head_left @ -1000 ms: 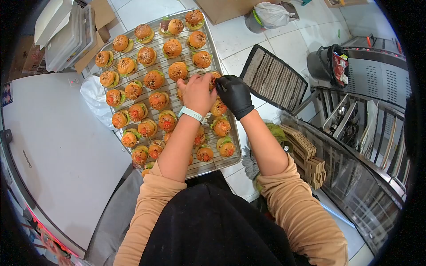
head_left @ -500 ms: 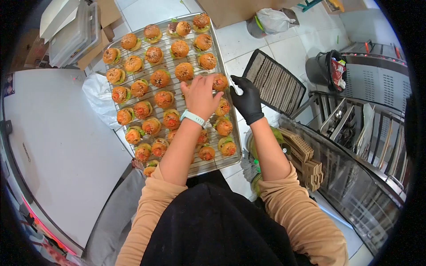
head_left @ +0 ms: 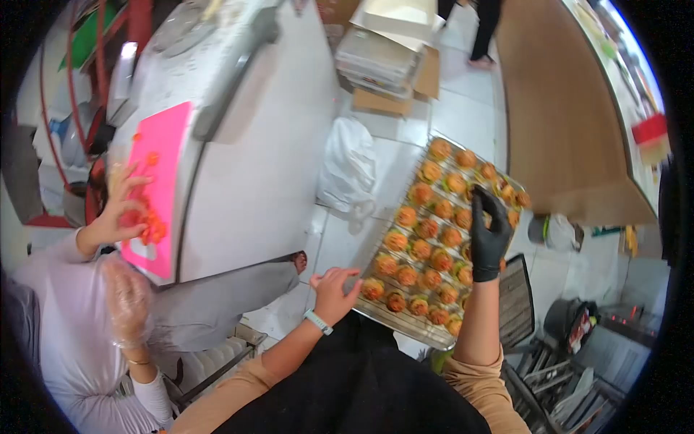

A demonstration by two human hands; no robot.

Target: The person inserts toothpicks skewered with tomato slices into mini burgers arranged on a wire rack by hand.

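Observation:
A large metal tray (head_left: 405, 329) with a wire rack carries rows of small sesame-bun burgers (head_left: 431, 279). My right hand (head_left: 491, 242), in a black glove, is over the tray's right side among the burgers. Its fingers curl round towards the thumb, closed in a pinch; anything between the tips is too small to make out. My left hand (head_left: 336, 293), bare with a pale green wristband, is beside the tray's near left corner. Its fingers are stretched out and the thumb is apart, holding nothing.
At the left a co-worker's bare hand (head_left: 119, 210) touches orange-red pieces on a pink cutting board (head_left: 170, 173); their other hand (head_left: 126, 296) wears clear plastic. The board lies on a white chest (head_left: 267, 159). A white bag (head_left: 347, 163), stacked plastic boxes (head_left: 376, 61) and a floor mat (head_left: 517, 300) surround the tray.
The view has swung left, bringing the co-worker and pink board into sight. My left hand has left the burgers for the tray's near left side. My right hand remains over the tray, fingers more curled.

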